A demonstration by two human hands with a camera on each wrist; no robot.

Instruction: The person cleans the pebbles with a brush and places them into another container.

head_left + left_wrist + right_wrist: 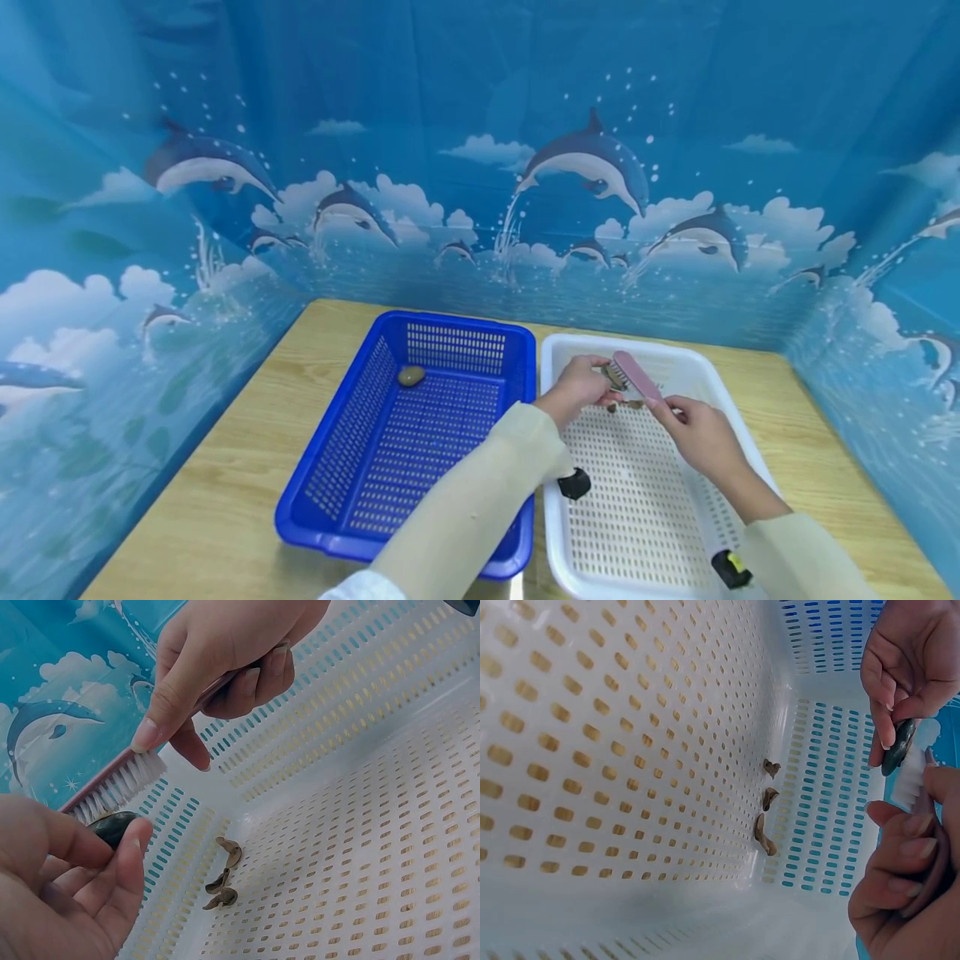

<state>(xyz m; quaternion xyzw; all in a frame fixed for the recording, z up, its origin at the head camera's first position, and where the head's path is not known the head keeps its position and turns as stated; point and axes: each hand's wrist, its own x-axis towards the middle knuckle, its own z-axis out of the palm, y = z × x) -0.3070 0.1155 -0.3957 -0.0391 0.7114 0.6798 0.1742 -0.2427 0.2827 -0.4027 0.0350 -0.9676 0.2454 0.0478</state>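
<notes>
My left hand [581, 383] pinches a smooth, dark oval stone [114, 827] between thumb and fingers, above the far part of the white basket [551, 500]. My right hand [703, 435] grips the handle of a pink brush [636, 375], its thumb lying along the back. The brush's white bristles [909, 778] meet the stone's surface in both wrist views. Below the hands, a few small curled brown pieces [229, 853] lie on the white basket's floor near its far wall; what they are I cannot tell.
Left of the white basket stands a blue basket [322, 450], with a brownish oval stone [411, 376] near its far left corner. Both sit on a wood-grain table [225, 467]. A dolphin-printed curtain [480, 100] surrounds the table's back and sides.
</notes>
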